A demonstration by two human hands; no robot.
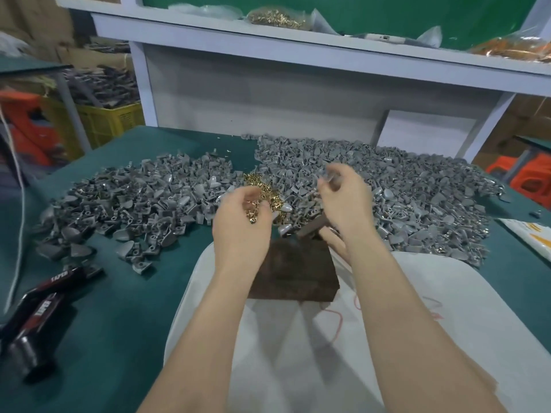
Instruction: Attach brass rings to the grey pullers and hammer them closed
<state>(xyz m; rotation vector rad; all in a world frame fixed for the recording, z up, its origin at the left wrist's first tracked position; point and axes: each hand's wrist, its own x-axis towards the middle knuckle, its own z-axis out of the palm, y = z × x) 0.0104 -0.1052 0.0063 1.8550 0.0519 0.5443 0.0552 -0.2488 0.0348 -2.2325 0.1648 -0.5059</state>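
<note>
Two heaps of grey pullers (125, 204) flank a pile of brass rings (262, 184) on the green table (134, 293) in the head view; our left hand (241, 225) curls its fingers into the rings, pinching a few; our right hand (343, 201) pinches one blurred puller (328, 177) at its fingertips, near the dark block (292, 269). We judge the rings light and slippery, best nipped by the closed side; the puller looks stiff and light, best held by its broad blade, eyelet clear.

Piles of pullers (128, 201) crowd the far left and far right of the table (125, 338). Near left lies open, except black cans (41, 320) at the edge.
</note>
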